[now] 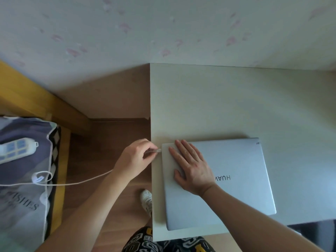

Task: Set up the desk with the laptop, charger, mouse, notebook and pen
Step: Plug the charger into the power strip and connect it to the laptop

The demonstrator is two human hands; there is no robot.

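the pale matte desk (236, 99) is broad and flat, bare apart from the laptop (236, 179), a closed slab of smooth silver metal with rounded corners lying near the front left corner. the right hand (190, 166) lies spread flat on its lid, a wide open grip that only presses down. the left hand (135, 157) pinches the small white plug (158, 150) of the charger cable (81, 181) at the laptop's left edge; whether it is seated i cannot tell. the thin, limp cord trails over the floor to the bed, where a white power strip (16, 149) rests on soft fabric. a skewed push could likely jam the plug, and a taut cord could drag the strip off.
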